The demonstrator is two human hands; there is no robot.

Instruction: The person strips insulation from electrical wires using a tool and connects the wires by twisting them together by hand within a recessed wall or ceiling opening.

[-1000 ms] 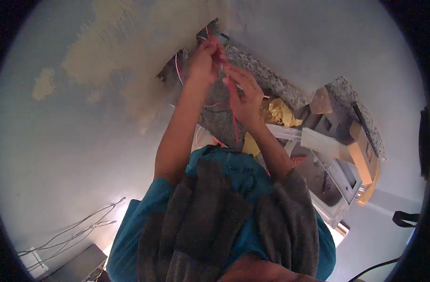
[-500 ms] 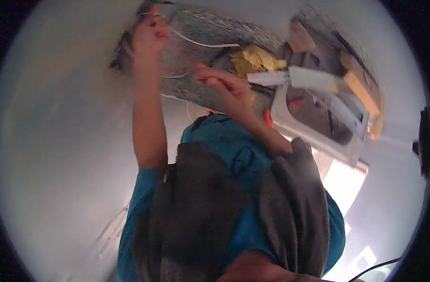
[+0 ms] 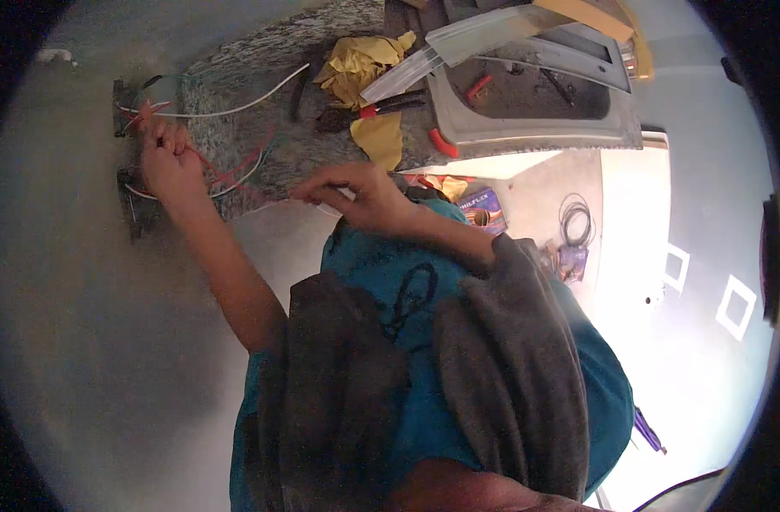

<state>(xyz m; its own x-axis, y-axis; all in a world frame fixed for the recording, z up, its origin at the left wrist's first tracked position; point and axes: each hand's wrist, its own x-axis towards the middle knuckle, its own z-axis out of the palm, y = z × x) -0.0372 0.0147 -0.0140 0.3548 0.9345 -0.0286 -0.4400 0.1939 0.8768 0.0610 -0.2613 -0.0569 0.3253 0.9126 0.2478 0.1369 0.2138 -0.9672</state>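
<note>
Glare whitens the lower right while the left wall [image 3: 100, 316] lies dim

White wire [image 3: 215, 114], apparently smooth plastic

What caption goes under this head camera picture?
Bare left grip at thin red and white wires, bare right grip by the edge of a speckled grey stone counter, crumpled yellow paper beyond.

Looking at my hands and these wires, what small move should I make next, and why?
Perhaps bring your right hand to the curved red wire and straighten it. It lies bent over the speckled slab, while your left hand is by the upper wall opening. I can't tell what your right fingers hold.
</note>
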